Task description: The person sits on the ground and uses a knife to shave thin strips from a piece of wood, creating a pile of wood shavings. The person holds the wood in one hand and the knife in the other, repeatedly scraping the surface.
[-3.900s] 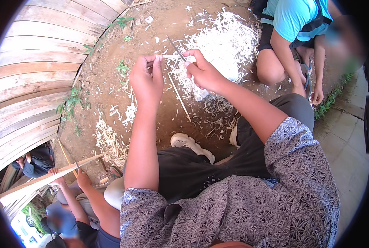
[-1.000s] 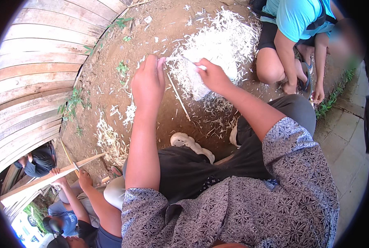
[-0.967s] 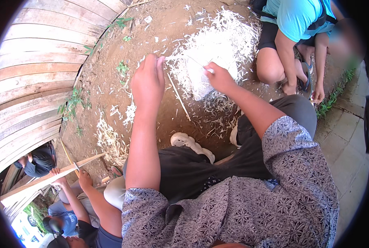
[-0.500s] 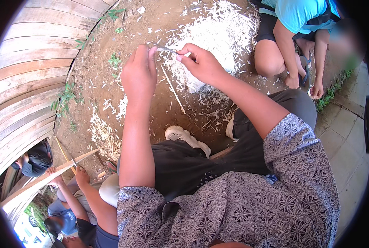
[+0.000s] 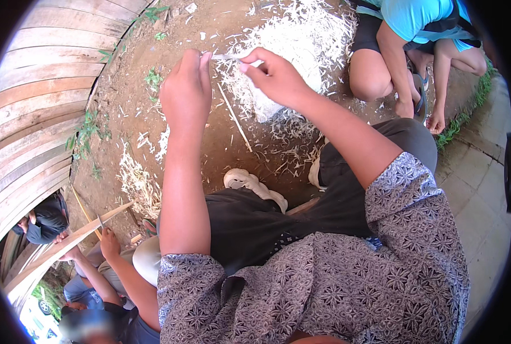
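Both my hands are raised out in front of me over the dirt ground, a short gap apart. Between them a thin, narrow, pale shiny strip (image 5: 225,57) stretches almost level. My left hand (image 5: 185,86) is closed, with the strip's left end at its thumb and fingertips. The right end is pinched between the thumb and forefinger of my right hand (image 5: 275,74). Whether the strip is metal or wood I cannot make out. Beyond and below the strip lies a heap of white shavings (image 5: 295,63). A thin stick (image 5: 234,117) rests on the dirt between my forearms.
A person in a turquoise shirt (image 5: 404,20) squats at the right. At lower left another person's hand (image 5: 110,243) works a blade against a long wooden strip (image 5: 72,238). A plank wall (image 5: 43,74) curves along the left; paving (image 5: 473,200) lies at right.
My hands and the strip have shifted slightly left and up in the view. The strip now looks paler and straighter than before. Both hands keep hold of it.
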`<state>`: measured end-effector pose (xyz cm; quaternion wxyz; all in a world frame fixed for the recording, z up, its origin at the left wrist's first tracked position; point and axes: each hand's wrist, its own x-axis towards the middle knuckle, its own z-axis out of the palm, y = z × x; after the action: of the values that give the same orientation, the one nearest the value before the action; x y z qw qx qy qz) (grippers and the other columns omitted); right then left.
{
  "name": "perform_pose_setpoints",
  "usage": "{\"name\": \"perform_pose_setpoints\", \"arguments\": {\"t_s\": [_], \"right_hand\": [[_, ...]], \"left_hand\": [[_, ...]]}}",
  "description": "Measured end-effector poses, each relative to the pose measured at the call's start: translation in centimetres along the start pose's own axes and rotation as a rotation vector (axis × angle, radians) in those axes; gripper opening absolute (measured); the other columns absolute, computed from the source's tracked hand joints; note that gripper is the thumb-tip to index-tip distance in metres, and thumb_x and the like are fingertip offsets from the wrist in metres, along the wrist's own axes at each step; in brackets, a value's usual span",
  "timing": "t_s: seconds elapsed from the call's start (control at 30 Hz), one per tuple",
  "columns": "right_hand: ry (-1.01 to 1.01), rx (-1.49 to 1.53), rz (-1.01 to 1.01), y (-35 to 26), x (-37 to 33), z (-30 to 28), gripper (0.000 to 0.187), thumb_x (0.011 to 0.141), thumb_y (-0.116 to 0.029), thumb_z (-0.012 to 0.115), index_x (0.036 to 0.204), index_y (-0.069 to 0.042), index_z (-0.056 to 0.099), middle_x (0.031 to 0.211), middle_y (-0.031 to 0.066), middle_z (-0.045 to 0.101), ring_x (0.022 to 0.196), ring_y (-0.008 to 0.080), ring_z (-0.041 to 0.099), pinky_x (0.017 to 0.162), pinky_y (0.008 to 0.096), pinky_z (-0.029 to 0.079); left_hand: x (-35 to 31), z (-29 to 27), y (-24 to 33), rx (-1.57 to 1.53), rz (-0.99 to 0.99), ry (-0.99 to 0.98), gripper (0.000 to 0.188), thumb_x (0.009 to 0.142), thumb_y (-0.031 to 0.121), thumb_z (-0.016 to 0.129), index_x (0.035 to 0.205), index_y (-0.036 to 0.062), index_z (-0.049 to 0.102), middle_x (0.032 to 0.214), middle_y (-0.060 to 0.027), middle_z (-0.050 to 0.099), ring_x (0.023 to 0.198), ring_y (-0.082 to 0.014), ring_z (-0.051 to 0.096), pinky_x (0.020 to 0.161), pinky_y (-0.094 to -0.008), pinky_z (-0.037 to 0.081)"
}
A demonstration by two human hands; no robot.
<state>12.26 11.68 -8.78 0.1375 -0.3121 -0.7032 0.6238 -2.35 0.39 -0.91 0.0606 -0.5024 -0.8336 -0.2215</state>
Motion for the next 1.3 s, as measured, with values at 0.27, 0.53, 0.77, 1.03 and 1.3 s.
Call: {"name": "perform_pose_setpoints", "arguments": {"t_s": [0.27, 0.53, 0.77, 1.03, 1.3], "right_hand": [[0.004, -0.109, -0.032, 3.2, -0.2, -0.5, 0.021, 0.101, -0.030, 0.065, 0.110, -0.011, 0.068, 0.061, 0.0031, 0.057, 0.054, 0.0150, 0.049, 0.056, 0.0356, 0.039], [0.033, -0.194, -0.033, 4.0, -0.1, -1.2, 0.022, 0.101, -0.030, 0.066, 0.108, -0.010, 0.067, 0.064, 0.0030, 0.059, 0.057, 0.0129, 0.051, 0.057, 0.0323, 0.042], [0.114, -0.264, 0.093, 7.6, 0.6, -3.9, 0.029, 0.100, -0.036, 0.067, 0.109, -0.008, 0.067, 0.069, 0.0076, 0.065, 0.059, 0.0153, 0.059, 0.062, 0.0341, 0.048], [-0.015, -0.056, -0.004, -0.3, 1.1, 0.8, 0.026, 0.101, -0.034, 0.066, 0.111, -0.010, 0.067, 0.072, 0.0043, 0.064, 0.061, 0.0155, 0.056, 0.060, 0.0362, 0.045], [0.186, -0.371, 0.021, 11.9, 0.5, -3.1, 0.027, 0.098, -0.034, 0.068, 0.110, -0.009, 0.068, 0.072, 0.0092, 0.068, 0.061, 0.0175, 0.059, 0.063, 0.0362, 0.049]], "left_hand": [[-0.5, 0.0, -1.4, 0.007, -0.048, 0.019, 0.025, 0.103, 0.028, 0.063, 0.089, 0.0068, 0.058, 0.077, -0.0169, 0.067, 0.067, -0.0410, 0.064, 0.056, -0.0485, 0.048], [-0.7, -0.2, -1.5, 0.040, -0.062, -0.001, 0.026, 0.105, 0.031, 0.059, 0.093, 0.0077, 0.060, 0.081, -0.0179, 0.069, 0.070, -0.0426, 0.065, 0.059, -0.0500, 0.048], [-0.9, -0.5, -3.3, 0.123, -0.194, -0.040, 0.030, 0.107, 0.033, 0.054, 0.100, 0.0067, 0.065, 0.077, -0.0145, 0.071, 0.071, -0.0369, 0.069, 0.062, -0.0470, 0.051], [-0.5, 0.2, -1.4, 0.048, 0.035, 0.052, 0.020, 0.105, 0.024, 0.060, 0.095, 0.0069, 0.063, 0.073, -0.0155, 0.067, 0.064, -0.0379, 0.066, 0.056, -0.0470, 0.047], [-0.1, 0.0, -1.7, 0.112, -0.036, 0.007, 0.026, 0.106, 0.030, 0.058, 0.095, 0.0074, 0.062, 0.073, -0.0160, 0.066, 0.062, -0.0392, 0.063, 0.056, -0.0468, 0.046]]}}
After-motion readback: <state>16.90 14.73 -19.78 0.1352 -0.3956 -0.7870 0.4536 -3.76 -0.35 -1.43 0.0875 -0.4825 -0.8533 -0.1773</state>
